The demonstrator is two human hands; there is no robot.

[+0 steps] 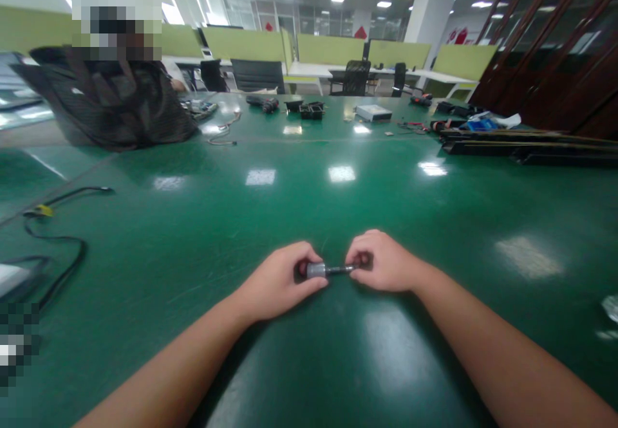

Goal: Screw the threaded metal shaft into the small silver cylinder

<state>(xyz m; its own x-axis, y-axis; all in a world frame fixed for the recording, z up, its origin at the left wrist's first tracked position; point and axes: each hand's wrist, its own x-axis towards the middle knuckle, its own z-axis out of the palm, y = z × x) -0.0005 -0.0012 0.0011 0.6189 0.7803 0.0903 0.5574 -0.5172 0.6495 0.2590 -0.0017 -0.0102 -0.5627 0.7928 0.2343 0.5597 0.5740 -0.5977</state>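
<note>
My left hand (282,281) is closed round a short grey cylinder (317,269), thumb on the near side and fingers on the far side. From the cylinder a thin dark rod (339,270) runs to the right, lying level just above or on the green table (309,209). My right hand (381,262) pinches the far right end of that rod between thumb and fingers. Its fingertips hide the rod's tip, and I cannot tell whether cylinder and rod are one piece.
Black cables (72,240) lie at the left. A large dark bag (120,103) stands at the back left, near a partly blurred person. Along the far side are black parts (311,111), a silver box (373,113) and long black rails (521,145).
</note>
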